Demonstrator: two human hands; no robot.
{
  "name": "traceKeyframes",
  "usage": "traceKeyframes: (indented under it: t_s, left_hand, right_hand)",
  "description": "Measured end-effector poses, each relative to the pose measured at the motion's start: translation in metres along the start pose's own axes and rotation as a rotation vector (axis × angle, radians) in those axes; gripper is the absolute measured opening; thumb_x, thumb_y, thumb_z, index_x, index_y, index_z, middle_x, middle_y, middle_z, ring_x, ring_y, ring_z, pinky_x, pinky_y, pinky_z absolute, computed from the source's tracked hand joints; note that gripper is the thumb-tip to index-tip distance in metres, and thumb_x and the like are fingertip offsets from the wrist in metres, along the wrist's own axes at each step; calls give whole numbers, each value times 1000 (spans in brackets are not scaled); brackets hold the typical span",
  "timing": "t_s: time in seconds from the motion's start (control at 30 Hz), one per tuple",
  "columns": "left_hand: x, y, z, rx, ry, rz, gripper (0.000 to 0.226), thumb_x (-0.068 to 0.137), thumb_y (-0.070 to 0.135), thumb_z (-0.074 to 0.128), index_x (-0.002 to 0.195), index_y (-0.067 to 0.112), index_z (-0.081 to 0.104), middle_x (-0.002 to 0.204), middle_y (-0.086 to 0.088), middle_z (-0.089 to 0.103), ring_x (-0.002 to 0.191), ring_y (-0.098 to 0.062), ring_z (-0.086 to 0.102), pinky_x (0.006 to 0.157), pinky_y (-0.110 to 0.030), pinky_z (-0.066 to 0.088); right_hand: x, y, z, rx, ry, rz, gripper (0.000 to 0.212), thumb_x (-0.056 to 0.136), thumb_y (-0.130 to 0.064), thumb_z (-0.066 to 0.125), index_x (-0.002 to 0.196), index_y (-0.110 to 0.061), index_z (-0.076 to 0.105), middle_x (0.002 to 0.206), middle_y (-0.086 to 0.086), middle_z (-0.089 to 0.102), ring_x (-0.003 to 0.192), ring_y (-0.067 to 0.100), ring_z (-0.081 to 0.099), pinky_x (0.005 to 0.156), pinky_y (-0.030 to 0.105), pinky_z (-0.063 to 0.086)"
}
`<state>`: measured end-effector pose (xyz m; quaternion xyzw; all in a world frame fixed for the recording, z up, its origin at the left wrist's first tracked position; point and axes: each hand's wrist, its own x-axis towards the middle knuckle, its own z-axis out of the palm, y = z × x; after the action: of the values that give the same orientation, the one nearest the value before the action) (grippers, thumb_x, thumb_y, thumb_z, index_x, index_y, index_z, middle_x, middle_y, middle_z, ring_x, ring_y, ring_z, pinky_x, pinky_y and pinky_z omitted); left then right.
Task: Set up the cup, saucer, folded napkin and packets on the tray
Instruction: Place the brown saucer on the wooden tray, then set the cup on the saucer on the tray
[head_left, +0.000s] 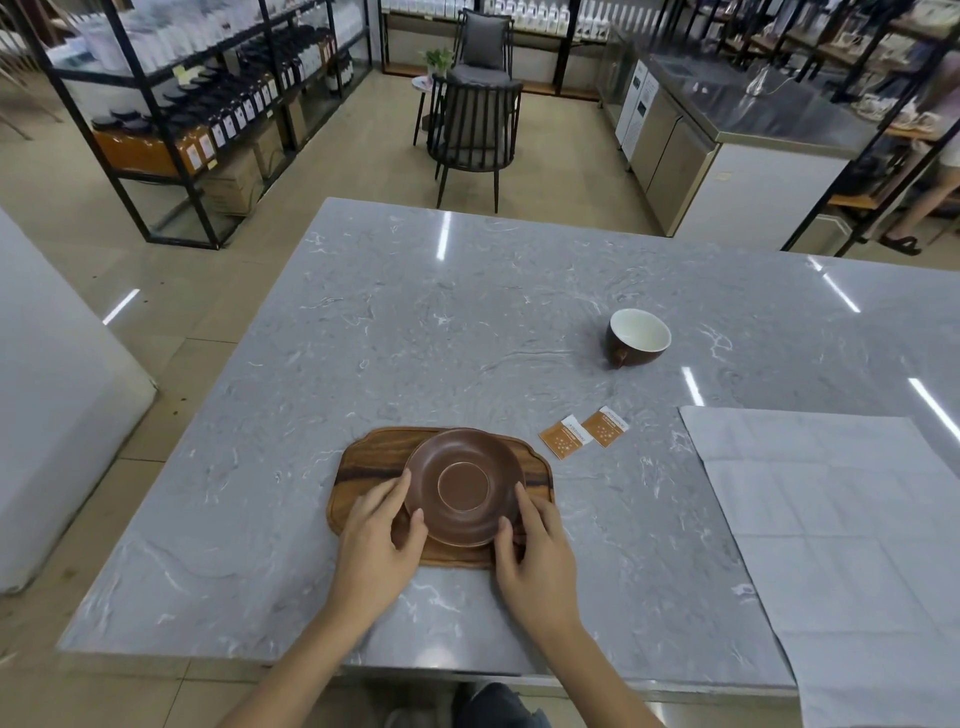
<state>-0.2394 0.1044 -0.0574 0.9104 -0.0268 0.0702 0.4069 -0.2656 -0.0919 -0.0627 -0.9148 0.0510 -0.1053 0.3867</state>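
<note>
A brown saucer (464, 486) rests on the wooden tray (371, 457) near the table's front edge. My left hand (376, 540) holds the saucer's left rim and my right hand (537, 556) holds its right rim. A dark brown cup (638, 336) with a white inside lies tipped on its side, far to the right on the table. Two orange packets (583, 432) lie side by side just right of the tray. A large white napkin (841, 525) is spread flat over the table's right corner.
The grey marble table (415, 322) stretches away ahead. Beyond it stand two dark chairs (475, 130), black shelving with bottles (208, 114) at left and a steel counter (727, 114) at right. A person's legs (930, 192) show at far right.
</note>
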Motion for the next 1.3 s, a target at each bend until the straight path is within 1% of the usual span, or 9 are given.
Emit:
traceKeyframes:
  t_s: [0.13,0.37,0.5,0.6,0.7,0.87,1.03,1.17,1.3]
  left_hand:
    - [0,0,-1,-2,-6,-9,54,94,18,68,145,10,51,137,-5,61,122,-19,55,103,-32,46]
    - [0,-1,0,21,-27,-17,54,98,24,62,149,15,46,143,-2,57,126,-16,50,106,-30,42]
    - [0,-3,0,-5,-38,-18,54,98,25,60,149,18,46,143,1,56,123,-7,43,104,-27,39]
    - [2,-6,-3,-62,-65,-17,54,97,24,62,148,20,47,143,3,55,123,-9,50,103,-32,48]
    - [7,-8,-10,-120,-105,0,53,97,25,62,147,24,46,141,6,51,117,-6,56,95,-25,52]
    - [40,-3,-21,-51,-88,40,49,97,29,60,144,23,49,141,6,47,125,-17,54,103,-41,51]
    - [96,17,-15,-121,-207,46,41,97,36,60,137,34,54,129,10,60,109,-6,63,92,-27,52]
    - [144,46,8,-135,-303,92,36,98,23,61,134,26,59,132,6,62,118,-9,60,100,-33,52]
    - [193,78,39,-101,-399,147,29,99,19,59,127,23,65,125,5,65,113,-7,61,88,-15,48]
  right_hand:
    - [0,0,1,-5,5,-5,48,101,-24,58,148,-17,50,133,-4,55,102,4,59,82,13,47]
    - [-3,-1,2,-4,16,-7,49,101,-25,57,149,-15,49,134,-4,54,107,8,60,85,19,50]
    - [-2,-2,0,22,8,13,47,102,-25,56,147,-16,49,134,-7,53,106,2,58,87,13,47]
    - [0,-4,-5,66,-16,45,42,102,-23,56,143,-16,52,127,-12,51,98,-6,57,80,3,44]
    - [4,-4,-14,136,-48,83,38,102,-23,56,140,-17,53,127,-3,51,93,-1,61,78,4,47]
    - [18,6,-38,200,-33,112,22,100,-18,59,118,-31,59,124,-3,53,94,-4,62,74,5,49]
    - [42,25,-68,355,31,275,17,101,-20,58,112,-25,70,109,-10,70,90,9,71,77,28,62]
    - [73,37,-97,484,82,392,20,102,-14,55,102,-22,73,96,-4,75,80,11,72,65,25,60]
    - [108,52,-118,517,111,461,20,102,-15,54,98,-18,74,92,-1,75,75,13,71,65,26,60]
